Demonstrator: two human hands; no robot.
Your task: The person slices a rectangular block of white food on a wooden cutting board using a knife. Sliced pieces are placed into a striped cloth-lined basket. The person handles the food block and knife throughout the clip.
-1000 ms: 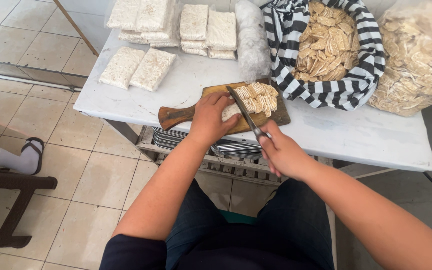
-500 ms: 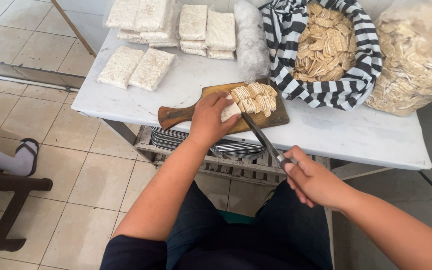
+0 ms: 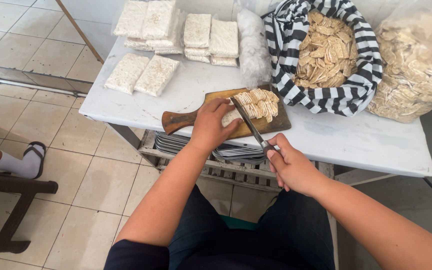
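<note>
The left hand (image 3: 211,125) lies flat and spread on the uncut end of a pale block (image 3: 231,117), fingers pressing it down onto a wooden cutting board (image 3: 276,125) at the near edge of a white table (image 3: 356,140). The right hand (image 3: 288,165) is closed tight round the handle of a long knife (image 3: 248,122), whose blade runs up and away from it to meet the block right beside the left fingertips. Beyond the blade, a fan of cut slices (image 3: 262,100) rests on the board. Farther off past the right hand sits a striped cloth (image 3: 361,90) full of slices, with a clear bag (image 3: 416,65) beside it. Beyond the left hand lie wrapped white blocks (image 3: 143,75).
</note>
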